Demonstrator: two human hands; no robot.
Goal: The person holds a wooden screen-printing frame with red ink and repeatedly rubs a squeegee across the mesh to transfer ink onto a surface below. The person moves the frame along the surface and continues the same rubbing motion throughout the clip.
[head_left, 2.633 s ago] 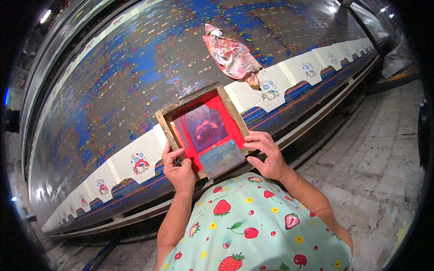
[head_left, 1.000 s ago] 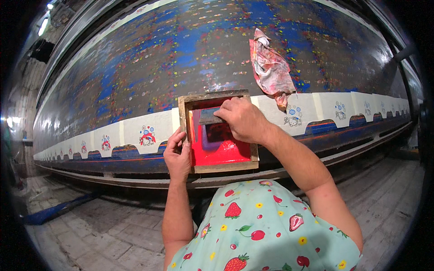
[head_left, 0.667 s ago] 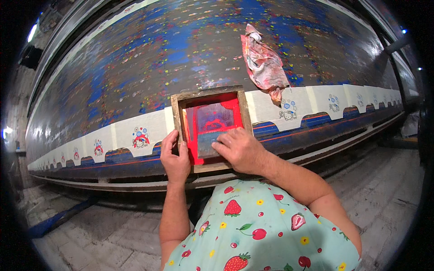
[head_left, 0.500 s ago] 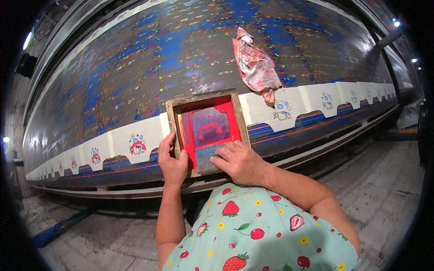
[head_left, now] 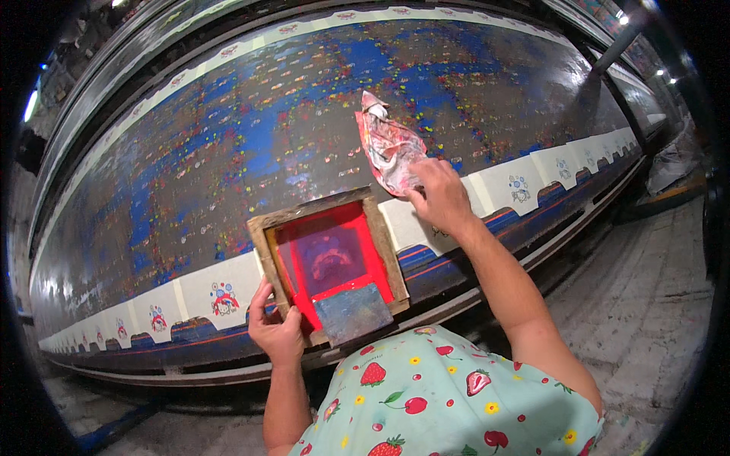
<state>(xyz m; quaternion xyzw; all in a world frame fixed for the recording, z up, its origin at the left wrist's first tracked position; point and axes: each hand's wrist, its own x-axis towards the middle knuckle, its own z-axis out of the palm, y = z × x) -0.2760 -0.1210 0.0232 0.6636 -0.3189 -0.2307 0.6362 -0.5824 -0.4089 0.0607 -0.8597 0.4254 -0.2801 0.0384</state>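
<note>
A wooden-framed printing screen (head_left: 386, 247) with red ink along its inner edges lies over the row of white pieces. My left hand (head_left: 277, 328) grips its near left side, thumb on top and fingers around the outer edge. A flat grey scraper plate (head_left: 353, 314) leans in the near end of the screen, with no hand on it. My right hand (head_left: 441, 194) reaches past the screen's far right corner, its fingers closed on the near end of a crumpled, pink-stained rag (head_left: 391, 148). Part of the rag is hidden beneath those fingers.
White cut pieces (head_left: 224, 300) with small printed figures line the near edge of a long, paint-spattered table (head_left: 304, 144). More white pieces (head_left: 287, 32) run along its far edge. A metal rail (head_left: 205, 376) borders the near side. Clear plastic sheeting (head_left: 673, 167) lies at the right.
My right hand has left the scraper plate and moved forward and right to the rag. My left hand still holds the screen. The whole view has shifted.
</note>
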